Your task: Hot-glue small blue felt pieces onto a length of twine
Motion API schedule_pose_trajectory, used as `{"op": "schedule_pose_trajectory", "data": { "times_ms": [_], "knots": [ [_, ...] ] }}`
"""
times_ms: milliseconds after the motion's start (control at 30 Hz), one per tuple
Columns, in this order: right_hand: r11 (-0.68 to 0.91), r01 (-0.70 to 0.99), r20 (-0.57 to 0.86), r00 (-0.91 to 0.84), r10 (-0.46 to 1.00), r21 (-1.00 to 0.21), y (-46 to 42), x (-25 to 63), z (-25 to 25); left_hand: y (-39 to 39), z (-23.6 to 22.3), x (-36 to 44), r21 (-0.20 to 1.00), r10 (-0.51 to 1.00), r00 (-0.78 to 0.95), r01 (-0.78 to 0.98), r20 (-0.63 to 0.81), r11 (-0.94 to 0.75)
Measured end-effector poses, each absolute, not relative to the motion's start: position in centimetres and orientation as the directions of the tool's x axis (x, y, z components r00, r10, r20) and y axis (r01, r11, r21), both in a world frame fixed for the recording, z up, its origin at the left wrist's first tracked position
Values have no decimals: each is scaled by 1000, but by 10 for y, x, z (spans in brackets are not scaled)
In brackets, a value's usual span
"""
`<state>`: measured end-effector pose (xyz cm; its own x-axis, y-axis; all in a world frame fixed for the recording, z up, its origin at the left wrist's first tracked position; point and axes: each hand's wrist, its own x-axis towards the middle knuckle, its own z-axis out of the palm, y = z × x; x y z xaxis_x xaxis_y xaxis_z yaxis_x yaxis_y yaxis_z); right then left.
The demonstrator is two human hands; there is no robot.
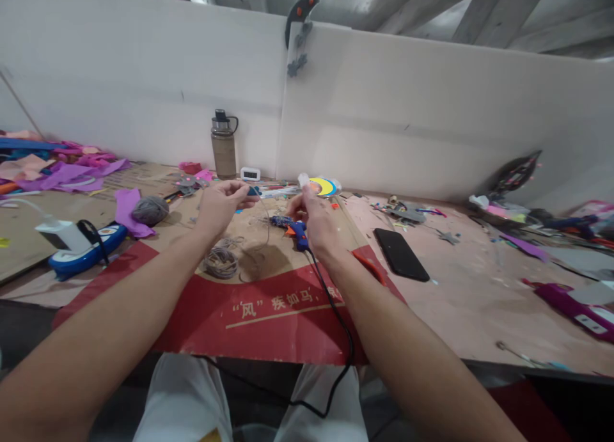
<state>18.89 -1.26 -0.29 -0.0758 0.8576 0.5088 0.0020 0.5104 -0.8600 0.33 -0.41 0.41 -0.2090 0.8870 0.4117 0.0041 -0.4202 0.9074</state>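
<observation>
The left hand (230,196) pinches a small dark blue piece (254,190) between thumb and fingertips, above the middle of the table; a thin string (267,228) hangs just right of that piece, and a loose coil of string (221,261) lies below on the red and tan cardboard (288,333); the right hand (316,218) is raised close by with its fingers bent, though from here I cannot tell whether it grips anything; right under it is a blue glue gun (300,235), whose black cord (330,295) runs over the near edge and down across the person's white trousers (187,397).

Right of the right wrist sits something with a red handle (369,267), then a black phone (401,254) lying flat; beyond the hands lies a yellow and blue disc (323,187); to its left, a small white clock (250,174) and an upright bottle (224,151) stand before the white wall (144,71); over on the left are a ball of grey yarn (150,210), purple paper (125,202) and a blue power strip (91,253); a magenta power strip (575,311) lies at the far right.
</observation>
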Motion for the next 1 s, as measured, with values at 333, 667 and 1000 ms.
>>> {"op": "schedule_pose_trajectory", "data": {
  "times_ms": [333, 667, 1000],
  "knots": [
    [258, -111, 274, -177, 945, -960, -22, 147, -27, -19, 6, 14, 841, 849, -84, 218, 521, -495],
    [437, 141, 385, -287, 877, -889, -30, 151, -27, -11, 5, 15, 892, 891, -150, -87, 429, -444],
    [589, 621, 308, -507, 805, -518, -43, 155, -27, -9, 10, 13, 869, 974, -165, -446, 155, -214]
  ]
}}
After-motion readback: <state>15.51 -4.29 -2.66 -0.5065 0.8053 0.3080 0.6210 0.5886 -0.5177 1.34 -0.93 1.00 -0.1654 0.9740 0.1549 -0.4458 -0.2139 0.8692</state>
